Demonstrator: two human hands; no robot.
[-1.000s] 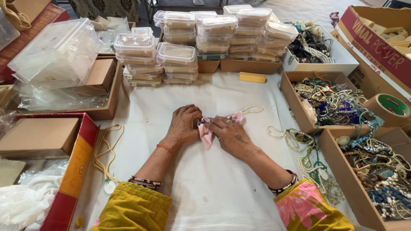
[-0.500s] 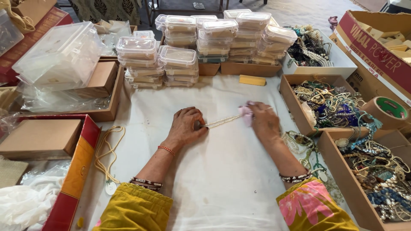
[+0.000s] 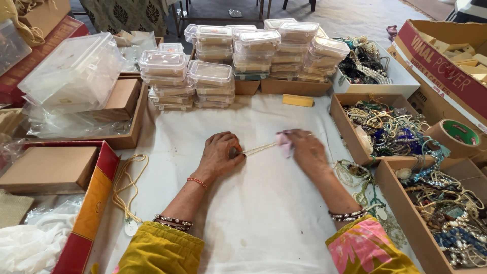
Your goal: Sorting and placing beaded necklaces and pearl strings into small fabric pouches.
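1. Pinching one end of a pale bead strand (image 3: pixel 259 148) at mid-frame, the left hand (image 3: pixel 219 153) stays curled.
2. Right hand (image 3: pixel 305 150) grips its other end with pink cloth (image 3: pixel 285 143).
3. Cardboard boxes (image 3: pixel 355 104) at right hold tangled necklaces.

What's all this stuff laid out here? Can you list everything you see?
white cloth-covered table: one, centre
pale beaded string: one, stretched between the hands
pink cloth scrap: one, in right hand
clear lidded plastic boxes: many, stacked at the back
large clear plastic tub: one, back left
open cardboard trays of mixed jewellery: several, right
tape roll: one, brown and green, right
cream bead necklace: one, left on cloth
yellow bar: one, back centre
left hand: grips string end
right hand: grips string and cloth
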